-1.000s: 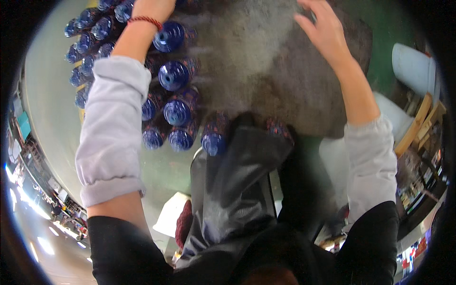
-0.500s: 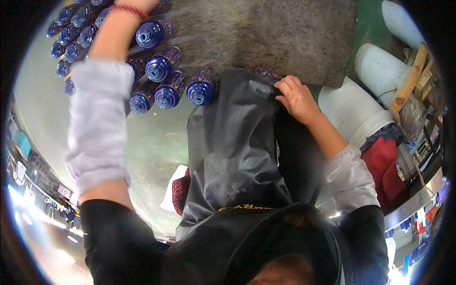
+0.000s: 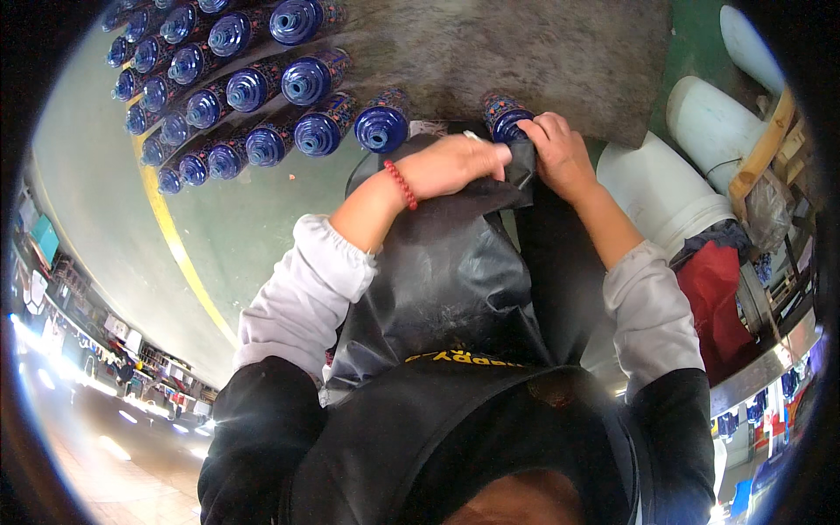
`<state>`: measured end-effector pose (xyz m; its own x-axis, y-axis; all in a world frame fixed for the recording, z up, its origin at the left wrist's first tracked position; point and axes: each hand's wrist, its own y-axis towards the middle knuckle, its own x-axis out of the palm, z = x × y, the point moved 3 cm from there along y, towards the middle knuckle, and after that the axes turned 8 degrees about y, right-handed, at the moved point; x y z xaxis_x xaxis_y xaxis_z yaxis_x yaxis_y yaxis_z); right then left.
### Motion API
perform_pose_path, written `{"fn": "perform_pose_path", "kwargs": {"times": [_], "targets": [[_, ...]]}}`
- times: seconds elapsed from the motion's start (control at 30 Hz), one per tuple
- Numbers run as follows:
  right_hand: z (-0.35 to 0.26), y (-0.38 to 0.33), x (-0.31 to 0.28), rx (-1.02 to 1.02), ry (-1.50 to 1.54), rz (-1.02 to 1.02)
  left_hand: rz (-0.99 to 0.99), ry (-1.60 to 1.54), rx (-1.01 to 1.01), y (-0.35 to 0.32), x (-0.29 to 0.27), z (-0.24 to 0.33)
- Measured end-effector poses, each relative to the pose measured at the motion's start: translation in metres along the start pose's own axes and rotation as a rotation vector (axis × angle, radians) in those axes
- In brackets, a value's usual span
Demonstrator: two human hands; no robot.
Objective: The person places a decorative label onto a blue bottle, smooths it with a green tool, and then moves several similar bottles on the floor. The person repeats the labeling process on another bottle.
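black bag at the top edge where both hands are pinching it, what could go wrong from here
1. The left hand and right hand grip the black bag at one small patch; thin film could tear there if pulled hard.
2. A blue bottle stands right beside the right hand's fingers, and another blue bottle sits just above the left hand; a tug or a swinging wrist could knock either over.
3. The rows of blue bottles stand packed close, so one falling might topple others.

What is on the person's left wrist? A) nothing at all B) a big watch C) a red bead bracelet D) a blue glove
C: a red bead bracelet circles the wrist just behind the left hand, which rests on the black plastic bag.
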<state>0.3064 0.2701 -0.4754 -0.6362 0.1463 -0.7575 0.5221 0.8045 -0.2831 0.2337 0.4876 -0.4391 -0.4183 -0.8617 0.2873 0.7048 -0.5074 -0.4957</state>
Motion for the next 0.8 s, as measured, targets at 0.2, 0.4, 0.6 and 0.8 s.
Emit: {"fn": "perform_pose_path", "kwargs": {"times": [0.2,0.4,0.6,0.8], "targets": [[0.0,0.0,0.008,-0.092,-0.143,-0.075,0.059,0.74,-0.138,0.026,0.0,-0.037],[-0.007,0.019,-0.015,-0.126,-0.072,0.095,0.42,0.8,-0.122,0.013,-0.007,-0.023],[-0.016,0.07,-0.05,-0.017,0.022,0.081,0.755,1.097,-0.359,-0.046,-0.035,-0.029],[-0.019,0.18,-0.102,-0.222,0.02,0.284,0.845,1.071,-0.324,-0.061,-0.034,-0.045]]}}
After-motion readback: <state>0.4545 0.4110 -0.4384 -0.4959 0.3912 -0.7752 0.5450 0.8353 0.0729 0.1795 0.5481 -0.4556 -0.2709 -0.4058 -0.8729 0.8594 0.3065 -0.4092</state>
